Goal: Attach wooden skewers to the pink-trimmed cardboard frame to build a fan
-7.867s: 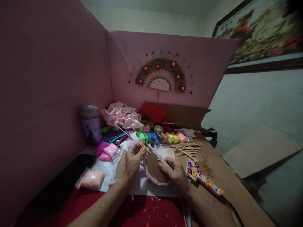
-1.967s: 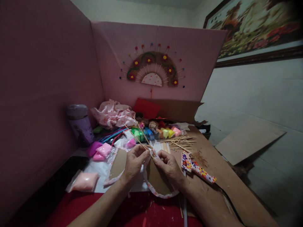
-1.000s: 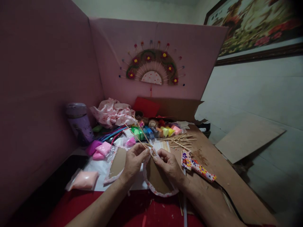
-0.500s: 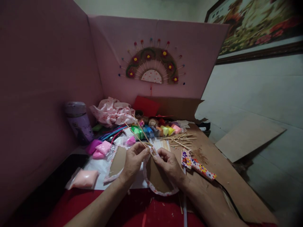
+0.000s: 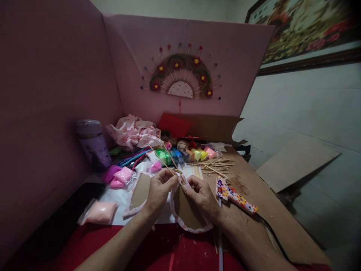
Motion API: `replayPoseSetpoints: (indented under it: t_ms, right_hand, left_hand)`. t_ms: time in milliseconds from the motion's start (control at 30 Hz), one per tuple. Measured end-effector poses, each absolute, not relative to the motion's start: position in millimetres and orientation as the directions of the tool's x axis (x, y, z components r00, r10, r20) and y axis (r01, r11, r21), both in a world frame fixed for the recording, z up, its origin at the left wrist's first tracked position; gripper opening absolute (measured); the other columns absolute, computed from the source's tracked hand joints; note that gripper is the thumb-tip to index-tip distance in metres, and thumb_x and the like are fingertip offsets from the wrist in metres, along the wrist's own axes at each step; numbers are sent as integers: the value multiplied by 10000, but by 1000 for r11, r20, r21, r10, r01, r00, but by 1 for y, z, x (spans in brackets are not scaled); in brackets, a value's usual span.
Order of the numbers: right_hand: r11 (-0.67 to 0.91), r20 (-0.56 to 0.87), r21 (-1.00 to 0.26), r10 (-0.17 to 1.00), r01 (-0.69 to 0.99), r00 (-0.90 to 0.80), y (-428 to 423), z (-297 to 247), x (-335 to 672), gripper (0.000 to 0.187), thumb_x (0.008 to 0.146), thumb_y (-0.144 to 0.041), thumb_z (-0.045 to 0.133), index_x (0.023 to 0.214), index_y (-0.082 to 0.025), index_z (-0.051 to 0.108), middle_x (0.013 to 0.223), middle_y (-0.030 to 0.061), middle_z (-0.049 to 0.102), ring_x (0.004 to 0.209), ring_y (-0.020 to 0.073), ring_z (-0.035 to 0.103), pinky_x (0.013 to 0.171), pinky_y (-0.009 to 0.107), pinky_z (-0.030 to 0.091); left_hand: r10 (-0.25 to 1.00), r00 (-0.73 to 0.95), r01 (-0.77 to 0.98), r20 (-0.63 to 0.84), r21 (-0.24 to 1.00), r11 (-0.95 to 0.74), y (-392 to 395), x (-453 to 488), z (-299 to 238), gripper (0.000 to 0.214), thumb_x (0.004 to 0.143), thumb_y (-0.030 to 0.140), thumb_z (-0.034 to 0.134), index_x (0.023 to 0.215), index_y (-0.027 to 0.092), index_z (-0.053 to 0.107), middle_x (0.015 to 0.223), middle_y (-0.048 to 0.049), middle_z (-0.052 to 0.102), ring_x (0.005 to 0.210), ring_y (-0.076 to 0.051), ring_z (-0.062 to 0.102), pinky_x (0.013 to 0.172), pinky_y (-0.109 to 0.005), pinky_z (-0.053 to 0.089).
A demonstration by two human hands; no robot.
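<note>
Both hands meet at the upper edge of a rounded cardboard piece (image 5: 189, 210) bordered with pink-and-white fabric. My left hand (image 5: 160, 194) is closed in a pinch at the lower ends of thin wooden sticks (image 5: 163, 162), which slant up and to the left. My right hand (image 5: 203, 196) pinches the fabric-edged rim and the stick ends beside it. The fingertips hide exactly where sticks and rim touch. Left of the left hand lies a second fabric-edged cardboard piece (image 5: 139, 194). A flower-patterned glue gun (image 5: 235, 197) rests to the right of the right hand.
Behind the hands are bags of coloured clay (image 5: 166, 157), loose wooden sticks (image 5: 217, 165) and crumpled pink fabric (image 5: 134, 131). A purple tumbler (image 5: 93, 145) stands at left, near a peach clay packet (image 5: 100, 212). A decorated half-round fan (image 5: 180, 77) hangs on the pink panel.
The view has shifted very slightly. Both hands keep their hold on the sticks and the cardboard piece, with hardly any visible movement.
</note>
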State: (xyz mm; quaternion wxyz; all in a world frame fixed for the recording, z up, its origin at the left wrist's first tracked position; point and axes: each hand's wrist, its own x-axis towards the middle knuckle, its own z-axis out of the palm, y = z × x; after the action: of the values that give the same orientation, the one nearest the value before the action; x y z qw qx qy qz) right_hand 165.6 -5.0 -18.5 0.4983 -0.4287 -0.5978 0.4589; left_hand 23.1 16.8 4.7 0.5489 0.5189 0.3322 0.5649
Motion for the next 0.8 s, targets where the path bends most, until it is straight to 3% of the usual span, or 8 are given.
replayPoseSetpoints:
  t_ms: [800]
  right_hand:
    - [275, 254, -952, 955, 133, -156, -7, -16, 167, 250, 799, -415, 557, 727, -178, 519, 612, -28, 460, 554, 100, 403, 489, 211, 314]
  left_hand:
    - [972, 120, -251, 203, 953, -168, 14, 24, 9, 122, 658, 246, 671, 645, 139, 613, 621, -7, 597, 593, -115, 515, 580, -225, 395]
